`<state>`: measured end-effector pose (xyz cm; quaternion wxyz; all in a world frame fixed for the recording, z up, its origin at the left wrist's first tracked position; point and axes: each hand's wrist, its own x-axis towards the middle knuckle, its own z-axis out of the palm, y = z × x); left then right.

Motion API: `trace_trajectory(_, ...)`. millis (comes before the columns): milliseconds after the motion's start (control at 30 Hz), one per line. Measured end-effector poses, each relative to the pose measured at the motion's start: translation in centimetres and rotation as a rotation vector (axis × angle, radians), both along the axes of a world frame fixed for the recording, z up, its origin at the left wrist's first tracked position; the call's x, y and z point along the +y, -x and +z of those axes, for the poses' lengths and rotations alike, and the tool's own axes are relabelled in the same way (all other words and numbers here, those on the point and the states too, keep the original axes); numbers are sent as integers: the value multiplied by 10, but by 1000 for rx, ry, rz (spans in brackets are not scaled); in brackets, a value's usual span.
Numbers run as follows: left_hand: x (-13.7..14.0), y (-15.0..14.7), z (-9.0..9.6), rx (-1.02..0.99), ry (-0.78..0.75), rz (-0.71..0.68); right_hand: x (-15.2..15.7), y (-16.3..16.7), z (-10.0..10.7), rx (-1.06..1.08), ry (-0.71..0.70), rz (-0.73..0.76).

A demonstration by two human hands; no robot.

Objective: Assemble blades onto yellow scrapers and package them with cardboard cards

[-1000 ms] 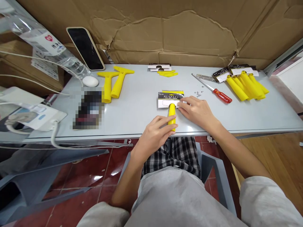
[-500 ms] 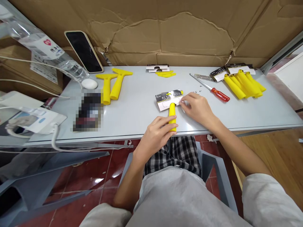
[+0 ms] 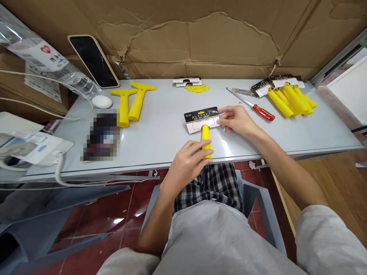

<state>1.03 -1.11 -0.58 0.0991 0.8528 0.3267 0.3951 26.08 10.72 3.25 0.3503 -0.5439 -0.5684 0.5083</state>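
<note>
A yellow scraper [image 3: 205, 133] lies near the front edge of the table, its handle pointing at me. My left hand [image 3: 186, 158] is closed around the lower end of that handle. Over the scraper's head sits a black-and-white printed card [image 3: 197, 119], which hides the head apart from a small yellow bit in the card's slot. With thumb and fingers my right hand [image 3: 236, 120] pinches the card's right end. Beyond it lies a screwdriver [image 3: 262, 112] with a red handle.
Two yellow scrapers [image 3: 124, 109] lie at left, beside a blurred-out item [image 3: 100, 135]. Several carded scrapers [image 3: 289, 100] rest at back right, near a metal strip [image 3: 243, 91]. Loose cards [image 3: 187, 81] and yellow strips [image 3: 197, 88] lie at the back. A phone [image 3: 94, 61] leans on cardboard.
The card sits straighter over the scraper's head, and the yellow end that stuck out at its upper right is now covered. My right fingers have closed on the card's right edge.
</note>
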Motion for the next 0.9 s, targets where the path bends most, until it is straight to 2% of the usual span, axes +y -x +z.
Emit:
trace_trajectory(200, -1, 2, 2, 11, 16, -14, 9, 3, 1, 83, 86, -112)
trace_trajectory(533, 0, 3, 0, 8, 12, -34, 27, 2, 7, 64, 79, -146)
trace_trajectory(633, 0, 2, 0, 17, 12, -25, 28, 2, 5, -24, 54, -144)
trace_trajectory(700, 0, 2, 1, 17, 12, -23, 26, 1, 2, -174, -52, -141)
trace_trajectory(733, 0, 2, 1, 15, 14, -23, 25, 1, 1, -278, -151, -141)
trace_trajectory(833, 0, 2, 1, 19, 30, -19, 18, 2, -2, -588, -561, -72)
trace_trajectory(900, 0, 1, 0, 24, 32, -16, 15, 7, 0, -711, -773, 77)
